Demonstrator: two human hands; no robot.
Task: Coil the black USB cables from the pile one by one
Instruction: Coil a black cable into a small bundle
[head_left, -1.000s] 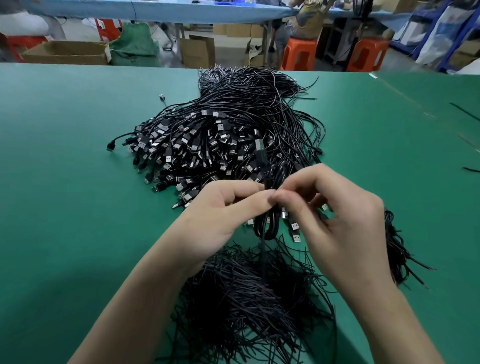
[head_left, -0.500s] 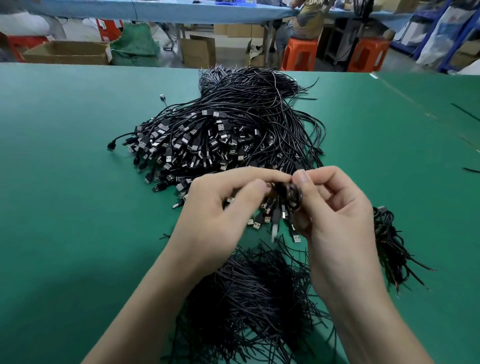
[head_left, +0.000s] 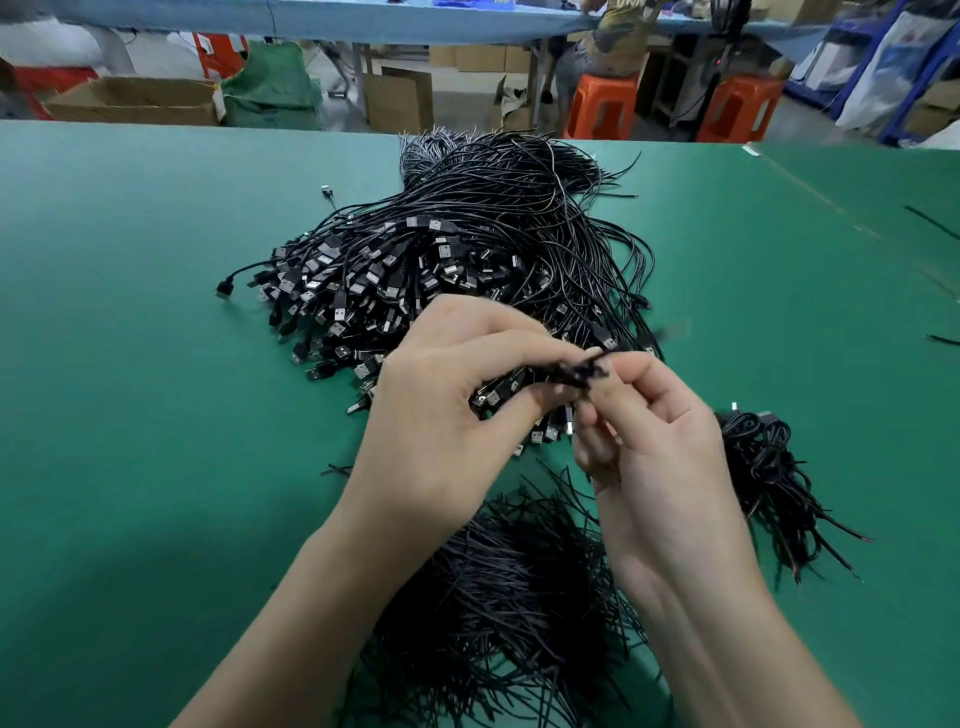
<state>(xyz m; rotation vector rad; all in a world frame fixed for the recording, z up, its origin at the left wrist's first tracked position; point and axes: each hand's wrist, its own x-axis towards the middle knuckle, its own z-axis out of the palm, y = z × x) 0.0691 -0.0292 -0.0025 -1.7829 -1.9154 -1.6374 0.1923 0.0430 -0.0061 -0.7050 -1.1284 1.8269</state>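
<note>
Black USB cables lay in a big pile (head_left: 467, 249) on the green table (head_left: 130, 364), plugs toward the person, and one cable (head_left: 569, 375), wound into a small tight coil, was held just above the pile's near edge between both hands. The left hand (head_left: 447, 395) had its fingers curled round the coil, thumb and forefinger pinching it, while the right hand (head_left: 649, 447) pinched its right end between thumb and bent forefinger. A heap of thin black wires (head_left: 509, 587) lay beneath the wrists, and a bundle of coiled cables (head_left: 758, 457) lay just right of the right hand.
</note>
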